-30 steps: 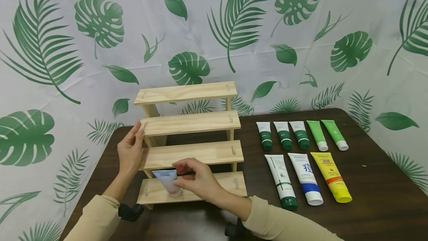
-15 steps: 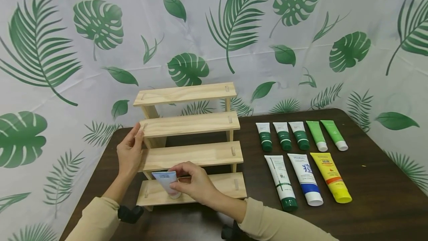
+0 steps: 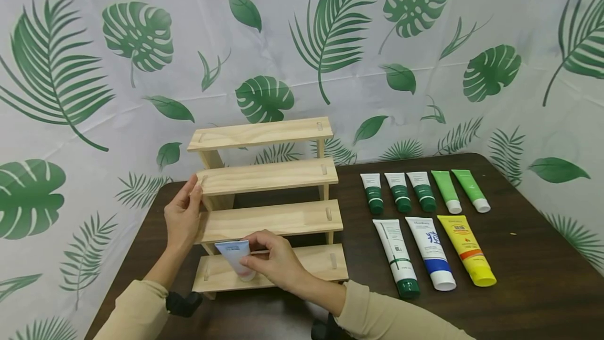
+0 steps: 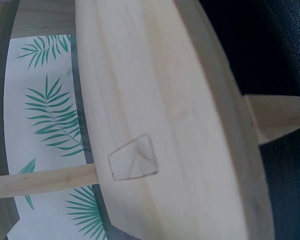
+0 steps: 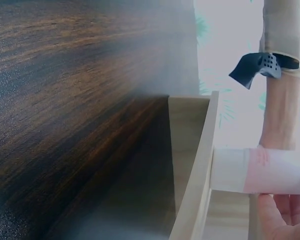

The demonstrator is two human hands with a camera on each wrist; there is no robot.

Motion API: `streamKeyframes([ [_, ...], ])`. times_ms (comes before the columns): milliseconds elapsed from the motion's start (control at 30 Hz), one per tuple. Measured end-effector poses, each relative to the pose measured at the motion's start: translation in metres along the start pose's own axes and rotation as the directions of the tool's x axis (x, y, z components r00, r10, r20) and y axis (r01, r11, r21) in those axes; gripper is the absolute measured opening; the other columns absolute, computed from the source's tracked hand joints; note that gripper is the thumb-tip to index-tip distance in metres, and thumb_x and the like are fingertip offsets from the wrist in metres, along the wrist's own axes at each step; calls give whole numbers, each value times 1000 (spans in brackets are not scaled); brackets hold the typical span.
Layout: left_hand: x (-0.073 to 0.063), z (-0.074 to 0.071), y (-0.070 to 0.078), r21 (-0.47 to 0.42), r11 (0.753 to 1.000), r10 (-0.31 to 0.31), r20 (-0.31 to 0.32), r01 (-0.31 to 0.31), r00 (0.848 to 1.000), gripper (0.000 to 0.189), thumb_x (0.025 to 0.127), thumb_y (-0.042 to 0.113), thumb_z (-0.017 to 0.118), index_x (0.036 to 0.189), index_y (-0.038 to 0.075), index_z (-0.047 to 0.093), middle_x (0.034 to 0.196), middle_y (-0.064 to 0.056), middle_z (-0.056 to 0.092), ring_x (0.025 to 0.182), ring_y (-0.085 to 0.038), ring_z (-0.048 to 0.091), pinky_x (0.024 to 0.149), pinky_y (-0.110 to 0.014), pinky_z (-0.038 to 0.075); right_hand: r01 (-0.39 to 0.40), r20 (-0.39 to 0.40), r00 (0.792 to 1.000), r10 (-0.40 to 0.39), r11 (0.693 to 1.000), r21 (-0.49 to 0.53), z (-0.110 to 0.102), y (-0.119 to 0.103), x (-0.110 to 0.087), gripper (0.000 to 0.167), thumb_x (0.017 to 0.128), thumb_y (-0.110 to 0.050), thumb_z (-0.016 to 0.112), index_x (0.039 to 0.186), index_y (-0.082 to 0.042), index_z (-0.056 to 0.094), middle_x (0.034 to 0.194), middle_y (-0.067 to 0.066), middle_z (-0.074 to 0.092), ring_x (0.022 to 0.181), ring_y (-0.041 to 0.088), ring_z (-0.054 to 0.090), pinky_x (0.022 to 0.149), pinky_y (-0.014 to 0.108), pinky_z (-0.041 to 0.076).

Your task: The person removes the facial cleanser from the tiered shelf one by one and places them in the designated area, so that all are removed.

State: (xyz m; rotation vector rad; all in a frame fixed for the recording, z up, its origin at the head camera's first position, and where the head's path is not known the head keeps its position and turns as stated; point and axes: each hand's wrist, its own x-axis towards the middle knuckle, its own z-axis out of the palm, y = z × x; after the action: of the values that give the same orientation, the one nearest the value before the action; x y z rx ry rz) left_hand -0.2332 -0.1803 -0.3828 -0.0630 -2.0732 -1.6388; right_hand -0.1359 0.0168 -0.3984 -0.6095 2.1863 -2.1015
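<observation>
A wooden stepped display rack point(image 3: 269, 219) stands on the dark table. At its left side my left hand point(image 3: 183, 216) holds the end of the second board from the top, thumb and fingers at the edge. In the left wrist view only the rack's boards point(image 4: 165, 110) show, without the hand. My right hand point(image 3: 278, 261) pinches a small pale blue and pink squeeze tube point(image 3: 236, 258) by its right side. The tube stands cap down on the left part of the lowest board, leaning slightly left. In the right wrist view its white cap point(image 5: 230, 170) meets the board.
Right of the rack lie small green-and-white tubes point(image 3: 398, 192) and two light green tubes point(image 3: 447, 191) in a back row. In front of them lie a white-and-green tube point(image 3: 396, 256), a white-and-blue tube point(image 3: 431, 253) and a yellow tube point(image 3: 467, 251). A patterned cloth point(image 3: 349, 88) hangs behind.
My right hand has shifted slightly left and its fingers have closed nearer round the tube. The tube stays at about the same spot. The left hand keeps its place on the rack.
</observation>
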Motion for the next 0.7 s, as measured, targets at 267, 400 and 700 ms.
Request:
streamKeyframes([
  [267,0,0,-3,10,1000,-1,-1,1,1000,39,96,23,55,130,3,55,133,-11,54,90,13,57,75,-4,44,-6,-29,1000,6,1000,-14,-4,0,-2,22,83,-2,69,102,8,63,101,22,65,94,28,64,79,20,52],
  [400,0,0,-3,-5,1000,-8,-3,8,1000,39,96,23,56,129,3,56,133,-10,54,91,10,58,76,-4,45,-40,-37,999,40,999,-8,-10,-4,-4,22,85,-5,68,103,7,63,102,21,66,94,27,64,79,18,51],
  [700,1,1,-1,-37,999,-19,-6,18,1000,37,96,20,56,129,4,57,131,-13,55,82,12,58,72,-5,46,-99,-54,993,100,995,24,-42,-15,-12,19,86,-6,67,101,6,62,99,20,66,85,12,59,74,21,48],
])
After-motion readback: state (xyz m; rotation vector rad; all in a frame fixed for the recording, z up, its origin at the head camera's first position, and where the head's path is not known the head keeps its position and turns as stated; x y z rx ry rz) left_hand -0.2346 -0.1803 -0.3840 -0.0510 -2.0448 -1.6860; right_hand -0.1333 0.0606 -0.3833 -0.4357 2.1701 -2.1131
